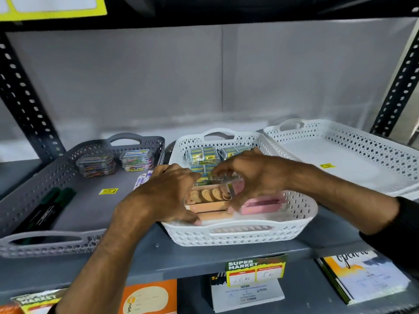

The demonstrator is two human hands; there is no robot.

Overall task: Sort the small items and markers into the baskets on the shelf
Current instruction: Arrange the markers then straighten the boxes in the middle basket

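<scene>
Both hands work inside the middle white basket (238, 232), at the shelf's (204, 252) front edge. Left hand (163, 193) rests fingers on the tan box (208, 200) at the basket's front left; whether its grip is closed cannot be told. Right hand (251, 175) pinches a small clear packet (223, 179) above the box.

Risks: the packet could slip and fall among the yellow-green packs (204, 155) behind. Pressure near the front rim could tip the basket off the shelf. Markers (48, 207) lie in the grey basket (40, 243), left.
</scene>
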